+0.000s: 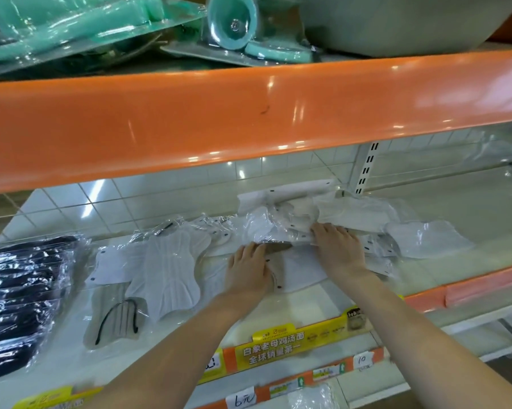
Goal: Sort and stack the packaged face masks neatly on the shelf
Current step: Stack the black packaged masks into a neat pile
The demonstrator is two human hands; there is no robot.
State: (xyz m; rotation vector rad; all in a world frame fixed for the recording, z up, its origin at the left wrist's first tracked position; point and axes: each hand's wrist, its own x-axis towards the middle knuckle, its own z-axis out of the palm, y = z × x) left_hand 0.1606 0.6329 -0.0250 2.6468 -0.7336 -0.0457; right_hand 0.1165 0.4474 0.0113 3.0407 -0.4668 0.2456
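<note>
The loose heap of white packaged masks (pixel 307 222) lies just ahead of both my hands on the shelf (pixel 470 261), its long axis running left to right. My right hand (pixel 339 246) rests flat on its near edge, fingers straight; my left hand (pixel 248 270) presses one flat white pack (pixel 299 273), also uncurled.

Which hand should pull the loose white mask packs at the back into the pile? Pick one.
Right. The right hand already rests against the loose white packs; the left hand lies nearer, on a flat pack.
</note>
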